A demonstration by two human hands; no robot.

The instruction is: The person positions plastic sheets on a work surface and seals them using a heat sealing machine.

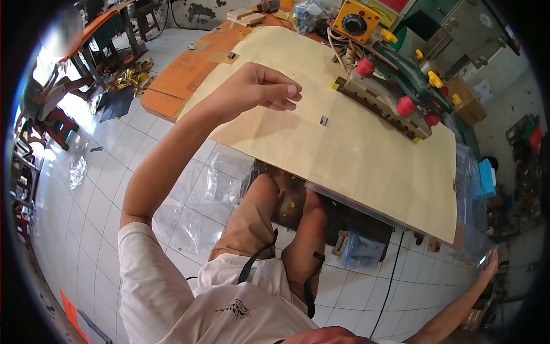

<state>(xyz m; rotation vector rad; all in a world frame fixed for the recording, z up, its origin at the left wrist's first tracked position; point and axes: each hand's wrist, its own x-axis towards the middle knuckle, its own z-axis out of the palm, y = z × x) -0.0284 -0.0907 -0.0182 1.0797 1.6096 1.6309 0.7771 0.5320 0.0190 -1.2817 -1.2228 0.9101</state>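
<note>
My left hand (263,89) hovers over the pale board (366,155) on the table, its fingers curled in and the thumb pressed close to them. Whether anything is in that pinch is hidden. Off the board's right edge, low in the view, my right hand (490,264) is closed around something small and shiny that I cannot make out. A small dark piece (323,120) lies near the middle of the board. Another small black piece (231,55) sits by its far left edge.
A green device with red and yellow knobs (409,80) stands on the board's far right part. Behind it is a yellow box with a black dial (352,23). Clear plastic bags (209,183) lie on the tiled floor. Far left, another person (48,94) sits.
</note>
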